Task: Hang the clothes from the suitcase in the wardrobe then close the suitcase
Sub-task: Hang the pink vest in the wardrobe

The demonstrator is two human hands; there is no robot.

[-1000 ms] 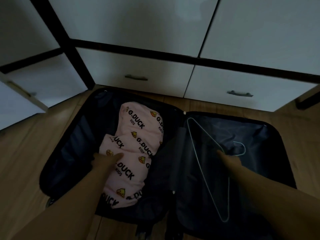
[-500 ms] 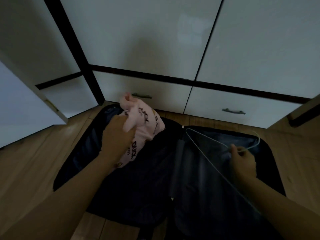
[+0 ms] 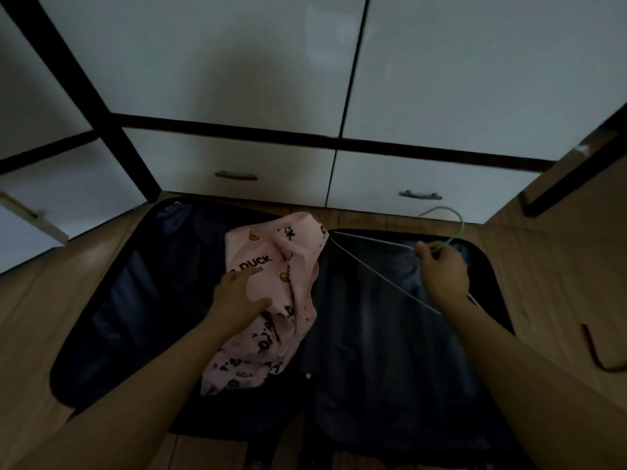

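item: pink garment (image 3: 271, 300), printed with black lettering and small ducks, lifted clear of the open suitcase (image 3: 101, 317) and hanging over its middle; long axis runs from upper right down to lower left. left hand (image 3: 237, 300): holds the garment near its middle, thumb laid flat on the cloth, the other fingers hidden behind it, so the exact grasp cannot be told. right hand (image 3: 444, 269): fingers curled round the neck of a thin pale wire hanger (image 3: 373, 269), hook pointing up and away, one shoulder tip reaching left until it just meets the garment's upper edge. key relation: the garment lies to the left of the hanger, tip at the cloth; the right hand carries the tool, the left the cloth, and the coming step, by judgement, is threading that tip into an opening. setting: suitcase lies flat on a wooden floor (image 3: 40, 317), before white wardrobe doors (image 3: 237, 62) with two drawers (image 3: 237, 157) below; light is dim.
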